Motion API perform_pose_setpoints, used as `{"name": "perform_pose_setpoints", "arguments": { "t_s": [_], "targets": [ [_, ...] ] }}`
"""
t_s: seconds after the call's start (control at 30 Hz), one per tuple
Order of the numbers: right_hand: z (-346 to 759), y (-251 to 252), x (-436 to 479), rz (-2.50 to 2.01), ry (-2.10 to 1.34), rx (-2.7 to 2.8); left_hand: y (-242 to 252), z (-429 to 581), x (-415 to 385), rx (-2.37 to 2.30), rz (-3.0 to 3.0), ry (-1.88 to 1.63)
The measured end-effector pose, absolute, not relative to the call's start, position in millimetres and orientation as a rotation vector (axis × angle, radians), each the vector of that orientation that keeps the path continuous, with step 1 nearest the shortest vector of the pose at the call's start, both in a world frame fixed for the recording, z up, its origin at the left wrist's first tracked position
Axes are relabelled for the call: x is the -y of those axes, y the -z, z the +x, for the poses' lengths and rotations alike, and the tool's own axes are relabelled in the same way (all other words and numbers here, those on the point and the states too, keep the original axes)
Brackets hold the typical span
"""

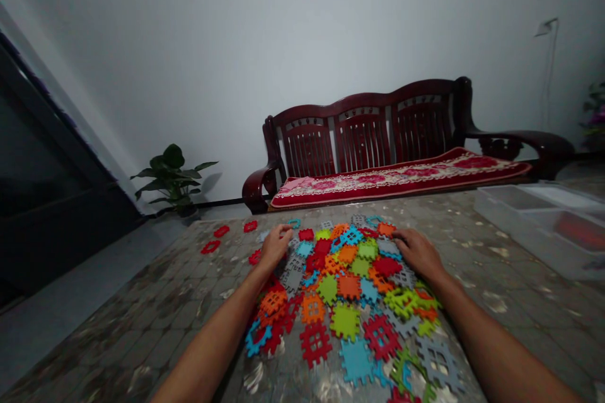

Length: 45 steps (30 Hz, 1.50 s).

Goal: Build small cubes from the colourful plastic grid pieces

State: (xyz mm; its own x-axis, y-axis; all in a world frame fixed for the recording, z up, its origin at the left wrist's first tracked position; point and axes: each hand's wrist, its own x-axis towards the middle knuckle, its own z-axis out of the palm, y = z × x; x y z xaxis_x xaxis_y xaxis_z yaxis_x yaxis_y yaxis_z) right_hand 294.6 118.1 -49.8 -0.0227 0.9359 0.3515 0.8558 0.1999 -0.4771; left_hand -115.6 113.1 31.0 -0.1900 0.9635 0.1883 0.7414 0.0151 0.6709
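A spread pile of flat interlocking plastic tiles with notched edges lies on the table between my two hands. Among them are a lime green tile [345,321], a blue tile [357,361], an orange tile [349,287], a red tile [315,344] and a grey window tile [438,360]. At the far left edge of the pile, my left hand [276,245] has its fingers apart and slightly bent, with no tile visible in them. My right hand [418,253] lies along the far right edge, fingers stretched toward the tiles, near an orange tile [386,230].
Red frame-shaped pieces [210,246] lie apart on the table's left side. A clear plastic bin [529,233] stands at the right on the patterned table [155,308]. Beyond the table are a wooden bench [363,132] with a red cover and a potted plant [172,176].
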Motion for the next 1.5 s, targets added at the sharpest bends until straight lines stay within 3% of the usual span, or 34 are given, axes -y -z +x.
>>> {"name": "perform_pose_setpoints", "arguments": {
  "t_s": [0.2, 0.53, 1.13, 1.5],
  "targets": [
    [292.6, 47.2, -116.7, -1.660, -0.176, 1.873, -21.7, -152.5, -145.5, -2.347, 1.609, -0.695],
    [291.3, 43.1, -113.9, -1.681, -0.177, 1.883, -7.6, -163.8, -157.7, -2.381, 1.728, -0.441],
    [290.4, 44.4, -115.2, -1.688, -0.176, 1.875, -9.7, -148.1, -146.0, -2.448, 1.704, -0.499],
    [289.4, 43.3, -114.9, -1.686, -0.164, 1.867, -18.7, -140.0, -134.3, -2.246, 1.786, -0.689]
  ]
}}
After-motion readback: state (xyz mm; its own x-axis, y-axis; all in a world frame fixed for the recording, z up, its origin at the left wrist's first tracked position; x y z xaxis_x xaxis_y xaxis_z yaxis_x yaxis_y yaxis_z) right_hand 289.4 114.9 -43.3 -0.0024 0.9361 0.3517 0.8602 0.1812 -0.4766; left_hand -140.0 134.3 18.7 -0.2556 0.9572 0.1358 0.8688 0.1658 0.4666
